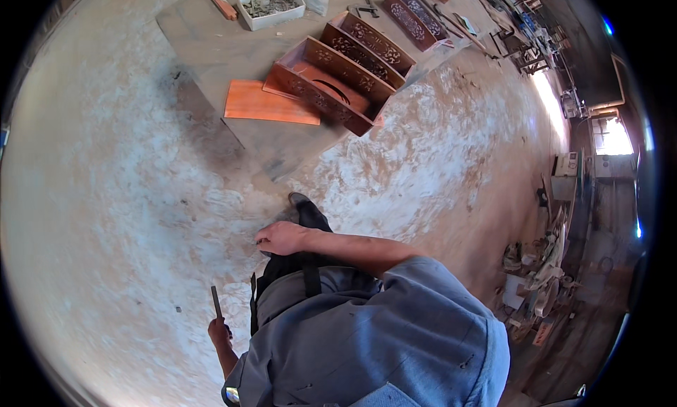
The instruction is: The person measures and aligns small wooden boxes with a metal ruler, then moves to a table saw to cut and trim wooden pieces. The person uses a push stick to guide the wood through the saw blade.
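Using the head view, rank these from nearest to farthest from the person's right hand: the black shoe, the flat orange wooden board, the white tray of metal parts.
Measured from the right hand:
1. Black shoe, just beyond the hand on the dusty floor.
2. Flat orange wooden board, farther ahead on the grey slab, beside the carved dark-red wooden boxes.
3. White tray of metal parts, at the slab's far end, near the picture's top.

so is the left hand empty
No, the left hand is closed around a thin dark flat tool that sticks up from it, while the right hand rests bare near the knee.
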Action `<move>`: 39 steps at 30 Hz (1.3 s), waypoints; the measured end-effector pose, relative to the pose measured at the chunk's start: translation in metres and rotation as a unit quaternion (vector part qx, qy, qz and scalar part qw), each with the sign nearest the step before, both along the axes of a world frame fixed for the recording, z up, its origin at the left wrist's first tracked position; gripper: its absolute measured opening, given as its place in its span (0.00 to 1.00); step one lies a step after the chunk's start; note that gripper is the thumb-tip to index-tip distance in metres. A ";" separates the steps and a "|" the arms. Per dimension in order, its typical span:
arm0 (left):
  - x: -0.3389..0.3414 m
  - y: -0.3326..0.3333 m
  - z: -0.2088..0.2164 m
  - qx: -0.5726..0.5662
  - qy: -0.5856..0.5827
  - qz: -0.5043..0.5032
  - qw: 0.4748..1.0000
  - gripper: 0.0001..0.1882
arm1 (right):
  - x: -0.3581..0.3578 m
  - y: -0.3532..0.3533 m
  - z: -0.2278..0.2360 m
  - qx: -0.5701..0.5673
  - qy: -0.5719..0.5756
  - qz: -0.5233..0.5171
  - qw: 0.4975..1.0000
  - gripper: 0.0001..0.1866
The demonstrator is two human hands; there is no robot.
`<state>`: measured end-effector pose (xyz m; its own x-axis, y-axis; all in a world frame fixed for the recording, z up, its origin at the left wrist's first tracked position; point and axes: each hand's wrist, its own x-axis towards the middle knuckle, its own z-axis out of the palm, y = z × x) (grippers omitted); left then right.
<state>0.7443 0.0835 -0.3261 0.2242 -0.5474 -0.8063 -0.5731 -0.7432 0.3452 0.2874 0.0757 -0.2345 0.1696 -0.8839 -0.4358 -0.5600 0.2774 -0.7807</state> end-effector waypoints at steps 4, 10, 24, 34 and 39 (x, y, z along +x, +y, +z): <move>0.022 -0.004 -0.005 0.009 0.031 0.020 0.999 0.12 | 0.015 -0.014 0.021 0.021 0.011 -0.007 1.000 0.19; 0.021 0.013 -0.031 -0.010 0.057 -0.136 0.989 0.15 | 0.024 -0.016 0.013 -0.018 0.031 -0.030 0.999 0.18; 0.004 -0.052 -0.007 0.026 0.041 -0.088 0.995 0.13 | 0.037 0.009 0.001 0.023 0.019 -0.075 0.997 0.18; 0.036 -0.023 -0.051 0.024 0.076 -0.102 0.992 0.16 | 0.060 0.003 -0.007 0.005 0.045 -0.024 0.999 0.20; 0.018 -0.015 -0.016 0.069 0.048 -0.076 0.994 0.15 | 0.086 0.011 -0.010 0.041 -0.003 -0.039 0.998 0.19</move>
